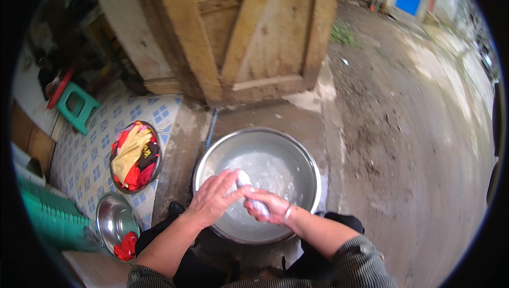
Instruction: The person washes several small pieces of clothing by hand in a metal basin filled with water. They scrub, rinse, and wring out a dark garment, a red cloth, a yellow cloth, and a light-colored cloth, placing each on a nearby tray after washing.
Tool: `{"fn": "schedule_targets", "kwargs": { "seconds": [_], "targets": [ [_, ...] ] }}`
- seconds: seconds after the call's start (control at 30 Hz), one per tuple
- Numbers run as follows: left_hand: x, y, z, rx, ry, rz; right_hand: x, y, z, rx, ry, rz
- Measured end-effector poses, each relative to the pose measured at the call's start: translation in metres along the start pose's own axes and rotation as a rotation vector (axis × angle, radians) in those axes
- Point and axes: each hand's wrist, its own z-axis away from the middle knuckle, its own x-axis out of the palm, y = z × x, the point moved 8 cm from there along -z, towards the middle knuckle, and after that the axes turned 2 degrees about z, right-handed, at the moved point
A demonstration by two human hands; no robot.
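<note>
Over the large metal basin with cloudy, sudsy water, a wet, pale whitish cloth is bunched into a narrow roll. My right hand is closed around its lower part, and a bracelet circles that wrist. At the cloth's far end, my left hand has its fingers stretched out against it, its thumb reaching toward the right hand. Whether the left fingers grip the cloth is unclear. Both hands are above the water.
Left, on tiles, stand a basin of clothes topped by a yellow rubber glove, and a metal basin holding red cloth. A green stool and stacked green plastic stand nearby. A wooden door rises ahead; muddy ground extends right.
</note>
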Motion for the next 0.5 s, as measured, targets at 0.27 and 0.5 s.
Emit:
{"fn": "schedule_targets", "kwargs": {
  "seconds": [0.27, 0.5],
  "targets": [
    [-0.031, 0.041, 0.016, 0.423, 0.426, 0.009, 0.026, 0.041, 0.021, 0.288, -0.463, 0.030],
    [-0.016, 0.039, 0.010, 0.381, 0.353, 0.028, 0.020, 0.052, 0.017, 0.419, -0.454, -0.016]
  ]
}}
